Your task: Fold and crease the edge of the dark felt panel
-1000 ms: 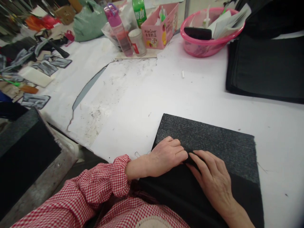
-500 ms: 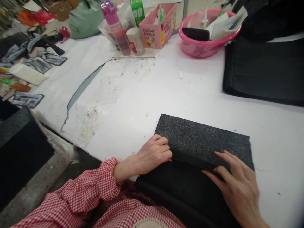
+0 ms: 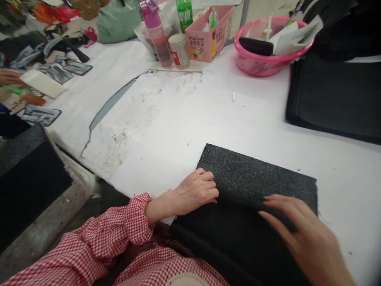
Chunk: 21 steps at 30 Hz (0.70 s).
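A piece of black fabric (image 3: pixel 235 234) with a speckled dark grey band (image 3: pixel 256 171) along its far side lies at the table's front edge. My left hand (image 3: pixel 198 190) is closed on the fabric at the left end of the fold below the grey band. Toward the right of that same fold, my right hand (image 3: pixel 300 226) pinches the black edge between thumb and fingers. The fabric's near part hangs over my lap.
On the white table (image 3: pixel 166 127) lies a small white stick (image 3: pixel 233 95). Farther back are a pink basin (image 3: pixel 258 69), a pink box (image 3: pixel 199 43), a bottle (image 3: pixel 160 43) and a jar (image 3: pixel 179 51). Black sheets (image 3: pixel 336 99) lie right. Another person's hand (image 3: pixel 10 77) shows far left.
The view has shifted slightly. My right hand's fingers have drawn closer together at the fold. My left hand keeps its grip. Another person's hand has come into view at far left.
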Motion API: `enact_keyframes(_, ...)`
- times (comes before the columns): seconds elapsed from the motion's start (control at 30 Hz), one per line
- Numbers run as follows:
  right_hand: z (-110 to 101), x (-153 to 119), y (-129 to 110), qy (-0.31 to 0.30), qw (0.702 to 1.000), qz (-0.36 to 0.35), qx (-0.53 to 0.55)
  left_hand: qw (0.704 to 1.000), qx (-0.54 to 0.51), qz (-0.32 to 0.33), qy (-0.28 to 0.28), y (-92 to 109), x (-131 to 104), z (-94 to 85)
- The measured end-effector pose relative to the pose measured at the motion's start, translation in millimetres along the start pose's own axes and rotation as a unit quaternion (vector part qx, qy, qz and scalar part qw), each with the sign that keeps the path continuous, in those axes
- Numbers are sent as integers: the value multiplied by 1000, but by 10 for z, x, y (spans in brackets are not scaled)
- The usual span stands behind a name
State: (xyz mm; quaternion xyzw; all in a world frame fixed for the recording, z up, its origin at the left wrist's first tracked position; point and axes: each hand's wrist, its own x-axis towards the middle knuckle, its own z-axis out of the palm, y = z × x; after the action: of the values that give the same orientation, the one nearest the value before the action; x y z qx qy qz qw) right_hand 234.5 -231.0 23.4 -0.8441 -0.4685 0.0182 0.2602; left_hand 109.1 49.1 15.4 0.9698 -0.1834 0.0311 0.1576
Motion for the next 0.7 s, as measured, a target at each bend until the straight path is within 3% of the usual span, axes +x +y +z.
enact_keyframes(0.1, 350, 364, -513, -59, 995, -69, 37, 1000, 7, 5, 9, 4, 5, 4)
enact_keyframes(0.17, 546, 449, -666, -58, 994, -81, 46, 1000, 17, 4, 18, 2, 3, 6)
enact_keyframes(0.33, 776, 366, -634, -20, 996, -90, 12, 999, 42, -8, 19, -65, -56, -33)
enact_keyframes(0.53, 782, 335, -590, -20, 994, -97, 36, 998, 57, -11, -2, -283, -249, -147)
enact_keyframes(0.7, 793, 350, -596, -10, 995, -96, 28, 997, 14, -73, -6, -384, -394, -212)
